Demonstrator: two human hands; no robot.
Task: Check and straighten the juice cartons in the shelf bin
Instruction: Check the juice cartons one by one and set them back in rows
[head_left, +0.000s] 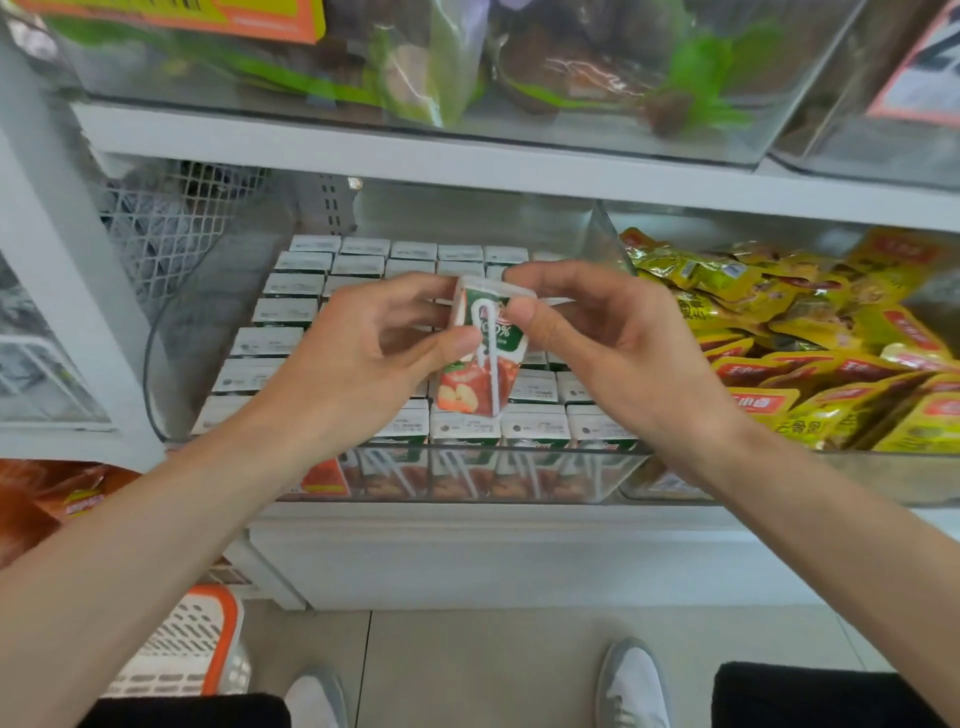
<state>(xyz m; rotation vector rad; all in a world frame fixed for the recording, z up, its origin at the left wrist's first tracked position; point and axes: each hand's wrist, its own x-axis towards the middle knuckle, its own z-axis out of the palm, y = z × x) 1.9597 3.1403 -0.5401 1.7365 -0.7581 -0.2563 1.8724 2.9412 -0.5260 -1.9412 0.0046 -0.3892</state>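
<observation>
Between my left hand (363, 358) and my right hand (618, 348), up above the bin (218, 312), is one small juice carton (480, 358) with apples on it. It could slip, I think, because I only hold it near the top with thumbs and fingertips, and its bottom hangs free. If it drops, it would land on the other cartons (291, 286) just under my hands and knock the neat rows crooked. The white straw (493, 374) stuck on its front could get pushed loose too, since my left thumb presses right beside it. Setting it down could also go wrong. The rows look packed tight, and my hands hide the spot under them, so it might go in tilted or jam. A wide swing of my right arm could bump the yellow snack bags (779, 332) off to the right of it. My left hand is half closed, thumb on the front of the carton, fingers curled at its top left corner. My right hand is half closed too, pinching the top right corner between thumb and bent fingers. Both hold this one carton and nothing else, and it is tipped a bit, not straight up.
</observation>
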